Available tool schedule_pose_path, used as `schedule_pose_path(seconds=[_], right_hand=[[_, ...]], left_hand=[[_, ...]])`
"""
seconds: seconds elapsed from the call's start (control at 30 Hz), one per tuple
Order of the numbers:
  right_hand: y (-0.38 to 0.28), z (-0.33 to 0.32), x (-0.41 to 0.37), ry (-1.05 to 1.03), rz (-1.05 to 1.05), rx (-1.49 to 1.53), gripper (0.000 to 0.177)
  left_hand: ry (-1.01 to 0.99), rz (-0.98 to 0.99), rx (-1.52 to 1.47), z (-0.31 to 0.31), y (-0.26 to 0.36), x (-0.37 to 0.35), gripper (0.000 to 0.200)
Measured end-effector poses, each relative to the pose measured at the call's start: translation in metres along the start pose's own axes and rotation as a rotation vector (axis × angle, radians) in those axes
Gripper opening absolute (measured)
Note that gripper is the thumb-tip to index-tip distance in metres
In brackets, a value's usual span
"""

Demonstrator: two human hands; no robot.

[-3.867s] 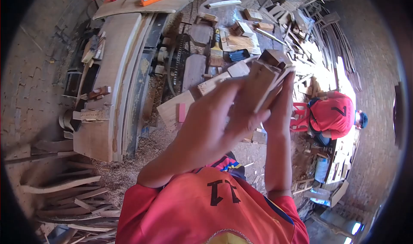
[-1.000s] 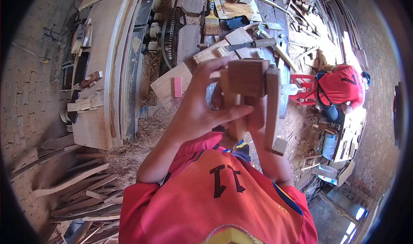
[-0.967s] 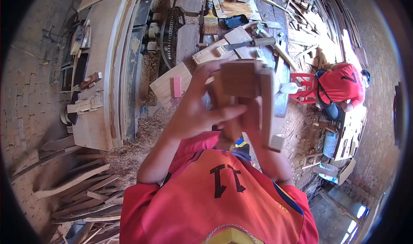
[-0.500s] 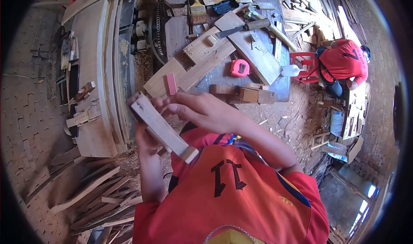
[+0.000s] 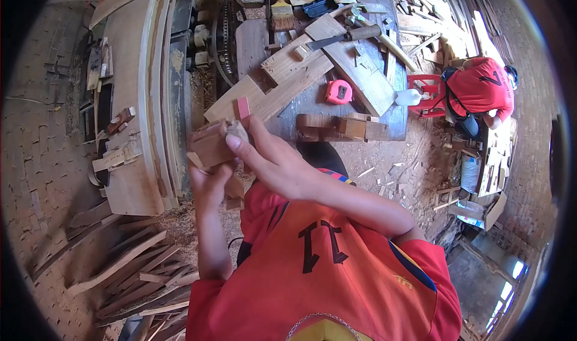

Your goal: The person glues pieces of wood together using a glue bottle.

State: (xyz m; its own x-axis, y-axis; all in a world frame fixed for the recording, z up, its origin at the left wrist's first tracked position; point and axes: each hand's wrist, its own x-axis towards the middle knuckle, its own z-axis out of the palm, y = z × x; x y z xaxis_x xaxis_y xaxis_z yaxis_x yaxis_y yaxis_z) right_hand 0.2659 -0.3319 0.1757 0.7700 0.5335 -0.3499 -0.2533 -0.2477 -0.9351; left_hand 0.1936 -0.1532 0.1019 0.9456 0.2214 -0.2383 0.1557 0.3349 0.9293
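A wooden block [image 5: 211,145] with a rough end is held up in front of my chest, tilted so that its end faces the camera. My left hand [image 5: 210,181] grips it from below. On its right side, my right hand [image 5: 267,154] has the thumb on the block's edge and the fingers partly hidden behind it. A pink-red piece [image 5: 243,107] stands just beyond my right fingers, over a notched board [image 5: 259,100]. Past my hands, a pink tape measure [image 5: 339,92] lies on the workbench.
A saw-like blade with a wooden handle [image 5: 364,32], a brush [image 5: 282,15] and a white bottle [image 5: 408,97] lie on the bench. Long planks [image 5: 133,178] stand at left. A person in red [image 5: 481,85] bends near a red chair [image 5: 425,88]. Scrap wood [image 5: 138,275] lies lower left.
The block has turned from lengthwise view to nearly end-on. My right hand has moved slightly down and left, its thumb now on the block.
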Motion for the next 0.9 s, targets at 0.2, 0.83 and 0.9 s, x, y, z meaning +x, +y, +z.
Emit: schedule_pose_path(seconds=[0.2, 0.83, 0.9], right_hand=[[0.008, 0.019, 0.011, 0.17, -0.399, -0.255, 0.049], [-0.039, 0.047, 0.064, 0.034, -0.668, -0.742, 0.044], [-0.044, 0.047, 0.067, 0.047, -0.727, -0.772, 0.044]], left_hand=[[0.183, 0.092, -0.16, 0.011, -0.013, -0.008, 0.073], [0.478, 0.016, -0.547, 0.03, 0.047, 0.006, 0.073], [0.452, 0.031, -0.52, 0.035, 0.056, 0.006, 0.074]])
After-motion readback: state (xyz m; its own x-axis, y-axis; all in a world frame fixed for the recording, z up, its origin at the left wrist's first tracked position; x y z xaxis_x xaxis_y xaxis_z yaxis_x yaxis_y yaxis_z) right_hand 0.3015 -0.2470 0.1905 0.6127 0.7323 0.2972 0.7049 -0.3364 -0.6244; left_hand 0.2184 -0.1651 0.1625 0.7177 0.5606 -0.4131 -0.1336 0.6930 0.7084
